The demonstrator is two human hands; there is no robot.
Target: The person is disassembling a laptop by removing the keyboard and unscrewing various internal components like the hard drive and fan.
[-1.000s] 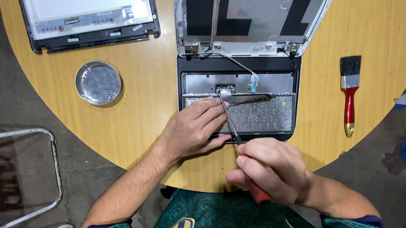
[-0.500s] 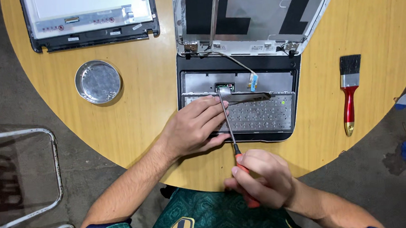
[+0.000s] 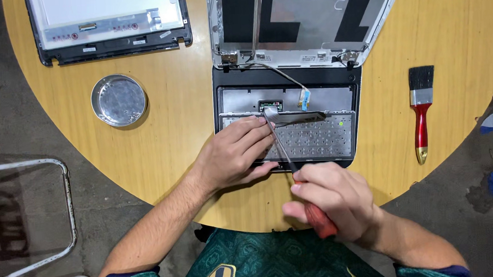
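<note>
Your right hand (image 3: 331, 198) grips the red-handled screwdriver (image 3: 281, 148), fingers closed around it, tip at the opened laptop (image 3: 287, 102) mid-desk. Your left hand (image 3: 233, 156) lies flat, fingers spread, on its upturned grey keyboard (image 3: 314, 138).

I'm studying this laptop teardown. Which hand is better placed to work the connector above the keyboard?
Probably the right hand: it grips the screwdriver, whose tip sits at the connector. The left hand lies flat on the keyboard.
</note>
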